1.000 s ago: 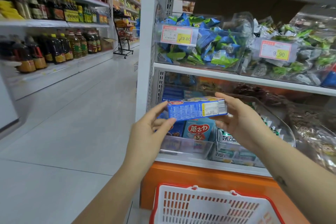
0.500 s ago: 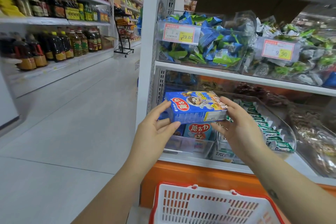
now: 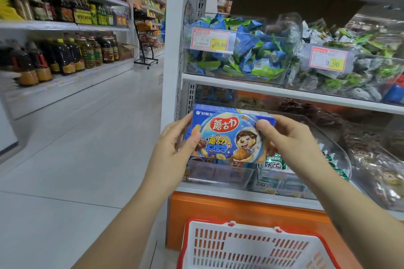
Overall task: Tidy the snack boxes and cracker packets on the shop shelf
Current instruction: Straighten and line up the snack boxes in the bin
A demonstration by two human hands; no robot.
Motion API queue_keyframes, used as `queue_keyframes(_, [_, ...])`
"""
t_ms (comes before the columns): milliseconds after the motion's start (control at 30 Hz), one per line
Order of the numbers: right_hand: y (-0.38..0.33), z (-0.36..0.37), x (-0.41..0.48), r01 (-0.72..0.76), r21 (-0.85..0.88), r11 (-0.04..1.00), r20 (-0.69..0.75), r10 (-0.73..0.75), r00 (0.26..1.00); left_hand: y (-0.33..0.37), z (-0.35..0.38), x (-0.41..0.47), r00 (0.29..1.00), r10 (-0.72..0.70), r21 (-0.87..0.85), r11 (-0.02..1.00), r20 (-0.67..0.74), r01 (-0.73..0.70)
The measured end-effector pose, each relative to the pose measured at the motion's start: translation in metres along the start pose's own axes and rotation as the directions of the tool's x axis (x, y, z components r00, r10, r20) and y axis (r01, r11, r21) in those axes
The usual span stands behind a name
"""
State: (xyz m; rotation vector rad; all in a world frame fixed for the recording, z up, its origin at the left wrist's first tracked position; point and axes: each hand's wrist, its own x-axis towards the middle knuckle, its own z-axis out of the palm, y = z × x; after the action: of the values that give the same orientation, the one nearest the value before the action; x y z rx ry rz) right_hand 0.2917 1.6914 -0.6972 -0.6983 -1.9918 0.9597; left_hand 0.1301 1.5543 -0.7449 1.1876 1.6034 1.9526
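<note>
Gripping a blue snack box (image 3: 227, 135) at both ends, a person's left hand (image 3: 172, 148) and right hand (image 3: 290, 144) hold it face-out above a clear bin (image 3: 218, 174) at the left end of the white lower shelf (image 3: 240, 196), beside green cracker packets (image 3: 273, 165); a red-and-white basket (image 3: 251, 244) sits below, oil bottles (image 3: 65, 57) lining the tiled aisle (image 3: 76, 148) opposite.

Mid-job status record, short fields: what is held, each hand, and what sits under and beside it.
Held: blue snack box, printed front facing the camera
Left hand: grips the box's left end, thumb on front
Right hand: grips the right end, thumb on front
Under box: clear bin on the lower shelf, blue boxes inside
Right of bin: green-and-white cracker packets
Bottom of view: red-and-white basket
</note>
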Motion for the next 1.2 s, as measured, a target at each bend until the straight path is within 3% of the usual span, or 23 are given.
queue_keyframes(300, [0.019, 0.002, 0.000, -0.267, 0.195, 0.944, 0.043, 0.263, 0.964, -0.001, 0.000, -0.002, 0.987, -0.070, -0.147, 0.985, 0.142, 0.091])
queue_keyframes(533, [0.028, -0.002, -0.004, -0.334, 0.289, 0.897, 0.137, 0.306, 0.942, -0.002, 0.012, -0.004, 0.998, 0.069, -0.217, 0.974, -0.004, -0.068])
queue_keyframes(633, [0.016, -0.003, -0.002, -0.350, 0.406, 0.845, 0.181, 0.300, 0.936, -0.002, 0.015, -0.008, 0.968, 0.251, 0.053, 0.967, -0.009, -0.250])
queue_keyframes(733, [-0.004, -0.007, 0.000, -0.396, 0.536, 0.745, 0.261, 0.300, 0.917, -0.006, 0.014, -0.008, 0.857, 0.506, 0.398, 0.769, 0.098, -0.500])
queue_keyframes(800, [-0.012, -0.010, 0.003, -0.410, 0.572, 0.711, 0.274, 0.305, 0.912, -0.012, 0.013, -0.008, 0.804, 0.567, 0.486, 0.659, 0.179, -0.573])
queue_keyframes(967, [-0.014, -0.010, 0.006, -0.406, 0.606, 0.684, 0.207, 0.357, 0.911, -0.022, 0.012, -0.005, 0.767, 0.594, 0.532, 0.580, 0.242, -0.617])
queue_keyframes(1000, [-0.014, -0.010, 0.006, -0.392, 0.634, 0.667, 0.189, 0.358, 0.914, -0.022, 0.012, -0.004, 0.779, 0.585, 0.523, 0.603, 0.224, -0.603])
queue_keyframes(1067, [-0.012, -0.009, 0.006, -0.335, 0.664, 0.669, 0.133, 0.335, 0.933, -0.018, 0.012, -0.003, 0.865, 0.478, 0.406, 0.768, 0.152, -0.496])
queue_keyframes(1133, [-0.011, -0.006, 0.005, -0.267, 0.671, 0.691, 0.071, 0.299, 0.952, -0.015, 0.015, -0.003, 0.970, 0.230, 0.139, 0.961, 0.079, -0.239])
queue_keyframes(1200, [-0.009, 0.000, 0.003, -0.223, 0.679, 0.699, 0.023, 0.284, 0.959, -0.012, 0.020, -0.002, 0.991, -0.096, -0.159, 0.981, 0.088, 0.109])
